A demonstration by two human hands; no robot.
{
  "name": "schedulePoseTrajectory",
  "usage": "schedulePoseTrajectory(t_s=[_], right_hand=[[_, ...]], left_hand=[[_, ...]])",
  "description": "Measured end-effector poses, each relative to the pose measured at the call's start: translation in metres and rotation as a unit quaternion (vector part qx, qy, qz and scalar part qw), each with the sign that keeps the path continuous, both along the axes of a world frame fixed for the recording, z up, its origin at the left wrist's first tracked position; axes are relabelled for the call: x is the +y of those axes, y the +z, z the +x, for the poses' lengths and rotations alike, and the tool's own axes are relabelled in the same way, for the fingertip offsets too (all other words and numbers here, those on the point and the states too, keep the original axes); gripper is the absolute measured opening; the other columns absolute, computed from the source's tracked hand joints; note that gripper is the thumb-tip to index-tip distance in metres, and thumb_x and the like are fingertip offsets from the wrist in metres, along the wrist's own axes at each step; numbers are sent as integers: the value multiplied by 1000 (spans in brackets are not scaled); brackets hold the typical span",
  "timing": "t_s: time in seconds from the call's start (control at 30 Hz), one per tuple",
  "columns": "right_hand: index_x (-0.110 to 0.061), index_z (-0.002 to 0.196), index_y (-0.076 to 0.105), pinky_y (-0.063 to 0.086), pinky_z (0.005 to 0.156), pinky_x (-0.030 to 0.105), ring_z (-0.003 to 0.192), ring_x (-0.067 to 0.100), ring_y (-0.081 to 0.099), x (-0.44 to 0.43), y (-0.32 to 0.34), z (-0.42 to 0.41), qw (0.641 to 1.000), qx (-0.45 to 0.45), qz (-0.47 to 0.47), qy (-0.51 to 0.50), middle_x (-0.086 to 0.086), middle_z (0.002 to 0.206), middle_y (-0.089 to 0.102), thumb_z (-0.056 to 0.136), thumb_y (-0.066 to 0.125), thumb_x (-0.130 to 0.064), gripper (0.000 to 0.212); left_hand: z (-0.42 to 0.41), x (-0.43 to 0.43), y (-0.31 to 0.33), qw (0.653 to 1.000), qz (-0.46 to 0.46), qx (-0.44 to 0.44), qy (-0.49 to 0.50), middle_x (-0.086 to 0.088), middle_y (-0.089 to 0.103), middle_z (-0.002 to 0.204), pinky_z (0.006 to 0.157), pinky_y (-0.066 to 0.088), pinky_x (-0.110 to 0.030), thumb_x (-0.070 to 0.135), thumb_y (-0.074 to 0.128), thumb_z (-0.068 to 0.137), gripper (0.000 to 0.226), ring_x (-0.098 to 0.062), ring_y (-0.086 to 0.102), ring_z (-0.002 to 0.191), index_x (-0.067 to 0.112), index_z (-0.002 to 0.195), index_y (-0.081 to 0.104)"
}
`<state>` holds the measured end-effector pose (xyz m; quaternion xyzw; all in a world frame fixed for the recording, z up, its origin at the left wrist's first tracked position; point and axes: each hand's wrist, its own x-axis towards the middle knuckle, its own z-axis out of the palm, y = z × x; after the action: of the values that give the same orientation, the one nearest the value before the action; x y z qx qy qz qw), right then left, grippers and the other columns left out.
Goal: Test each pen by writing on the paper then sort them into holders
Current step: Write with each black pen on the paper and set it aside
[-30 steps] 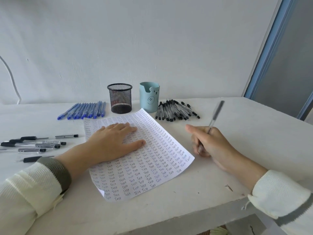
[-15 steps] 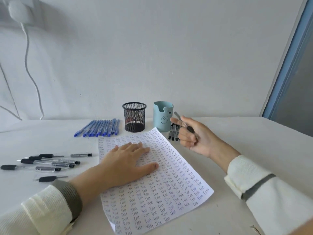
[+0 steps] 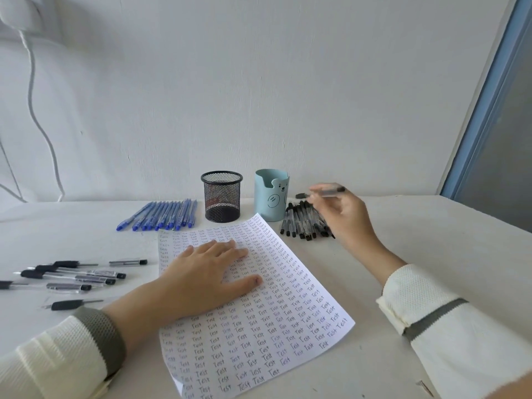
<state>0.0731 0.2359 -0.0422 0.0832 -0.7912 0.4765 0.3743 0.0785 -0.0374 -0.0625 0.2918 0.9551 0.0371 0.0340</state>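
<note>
Out past the left hand's wrist side, a loose scatter of black-grip pens (image 3: pixel 72 276) lies on the counter (image 3: pixel 431 240), some of them seemingly taken apart; I cannot tell whether these are rejects or untested. The left hand (image 3: pixel 207 277) lies flat and open, fingers spread, palm pressed on the paper (image 3: pixel 259 326). It grasps nothing and seems to be there only to keep the sheet from sliding while the other hand works. The sheet is almost filled with rows of the word "Test", so little blank room is left for another trial.

Beyond the left hand's fingertips, a row of blue pens (image 3: pixel 161 216) lies side by side, and just beside them stands the black mesh holder (image 3: pixel 221 197), which looks empty. Next to it is the pale blue holder (image 3: pixel 272 194) with a bear face; its inside is hidden.

Further right, the right hand (image 3: pixel 342 214) hovers above a heap of black-capped pens (image 3: pixel 305 223), fingers pinched on a single pen (image 3: pixel 325 192) held roughly level. The blur makes the exact grip hard to read. Judging by its position, that pen is either headed for a holder or just drawn from the heap. The blue holder stands between this hand and the mesh one, so a reach to the mesh holder must clear it.
</note>
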Motion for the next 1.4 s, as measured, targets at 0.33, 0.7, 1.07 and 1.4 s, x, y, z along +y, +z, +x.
schedulePoseTrajectory(t_s=[0.33,0.7,1.07,1.4], right_hand=[[-6,132,59,52,80,41,99,30,64,9,-18,-41,898,-100,405,-140,5,125,55,87,52,12,49],[-17,103,61,44,70,33,74,17,59,-13,7,-5,930,-172,295,-138,-5,89,67,100,43,-33,23],[-15,79,61,47,62,24,58,7,62,-30,27,19,935,-335,100,65,1,72,72,91,68,-26,17],[-14,81,56,43,96,15,119,2,59,-74,65,76,958,129,234,101,-7,128,64,81,69,-8,14]], left_hand=[[-2,-1,-2,1000,10,-1,-1,19,6,162,123,6,-43,92,10,69,94,-10,6,150,48,152,12],[-1,2,0,1000,4,0,0,18,6,162,123,6,-43,89,16,76,87,-10,6,150,46,152,11],[-16,-8,10,986,139,87,28,13,28,158,115,30,-37,68,23,95,62,-10,32,142,36,147,36],[-60,-46,46,762,593,-180,188,-10,70,101,74,52,-30,48,25,105,57,-20,64,80,12,94,67]])
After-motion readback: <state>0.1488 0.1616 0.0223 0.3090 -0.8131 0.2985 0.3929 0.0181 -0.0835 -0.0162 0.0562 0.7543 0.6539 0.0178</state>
